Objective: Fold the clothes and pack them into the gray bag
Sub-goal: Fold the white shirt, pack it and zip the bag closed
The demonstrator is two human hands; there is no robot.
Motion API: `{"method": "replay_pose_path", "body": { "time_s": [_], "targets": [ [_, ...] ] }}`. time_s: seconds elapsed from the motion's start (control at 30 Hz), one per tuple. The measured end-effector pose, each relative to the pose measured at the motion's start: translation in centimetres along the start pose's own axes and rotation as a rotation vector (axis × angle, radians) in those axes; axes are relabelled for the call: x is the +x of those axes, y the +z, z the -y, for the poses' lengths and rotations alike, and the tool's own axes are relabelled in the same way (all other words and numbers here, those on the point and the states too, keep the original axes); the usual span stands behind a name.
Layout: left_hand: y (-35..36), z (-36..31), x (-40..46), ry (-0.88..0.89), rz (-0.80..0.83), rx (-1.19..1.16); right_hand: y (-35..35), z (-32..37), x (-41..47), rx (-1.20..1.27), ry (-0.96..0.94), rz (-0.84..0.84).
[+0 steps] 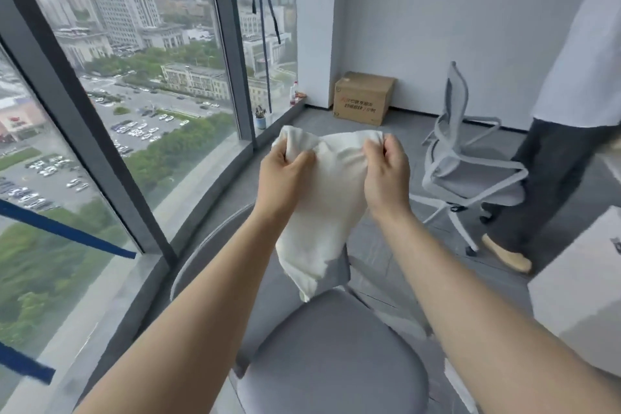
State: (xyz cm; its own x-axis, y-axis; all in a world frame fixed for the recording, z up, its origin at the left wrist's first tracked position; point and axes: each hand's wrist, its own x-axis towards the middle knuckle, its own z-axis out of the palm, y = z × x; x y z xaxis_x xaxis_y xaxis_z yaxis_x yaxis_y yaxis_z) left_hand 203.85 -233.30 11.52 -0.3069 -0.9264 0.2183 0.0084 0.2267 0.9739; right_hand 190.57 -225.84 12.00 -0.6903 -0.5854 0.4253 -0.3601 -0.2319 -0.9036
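We hold a cream-white soft cotton garment (319,198) up at the frame's centre, our left hand (285,175) and right hand (386,171) each with a grip pinched on its top edge. It hangs above the grey padded chair seat (336,363). Pinches so close together could let it bunch, spoiling the fold. The gray bag isn't visible.

The cream-white cloth garment (324,198) looks soft, matt and lightly creased. The grey round-seated chair (331,356) below it has matt woven fabric upholstery. The white-framed office chair (470,161) shows smooth plastic arms and a mesh back. The brown cardboard box (363,98) is dull paperboard. The tall window pane (151,77) is glossy glass in a matt dark frame.
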Motion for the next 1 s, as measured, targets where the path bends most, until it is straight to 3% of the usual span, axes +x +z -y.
{"method": "replay_pose_path", "body": {
  "time_s": [0.2, 0.57, 0.8, 1.0],
  "targets": [
    [8.5, -2.9, -5.3, 0.023, 0.343, -0.002, -11.3, 3.0, -5.1, -0.158, -0.045, -0.269],
    [32.6, -7.1, -23.8, 0.171, 0.934, 0.097, -39.8, 5.2, -17.5, -0.403, 0.068, -0.806],
    [46.6, -11.5, -39.2, 0.234, 1.191, 0.048, -57.7, 8.6, -26.1, -0.506, 0.088, -1.045],
    [55.0, -14.6, -49.5, 0.298, 1.314, 0.054, -68.9, 9.5, -32.2, -0.506, 0.204, -1.217]
  ]
}}
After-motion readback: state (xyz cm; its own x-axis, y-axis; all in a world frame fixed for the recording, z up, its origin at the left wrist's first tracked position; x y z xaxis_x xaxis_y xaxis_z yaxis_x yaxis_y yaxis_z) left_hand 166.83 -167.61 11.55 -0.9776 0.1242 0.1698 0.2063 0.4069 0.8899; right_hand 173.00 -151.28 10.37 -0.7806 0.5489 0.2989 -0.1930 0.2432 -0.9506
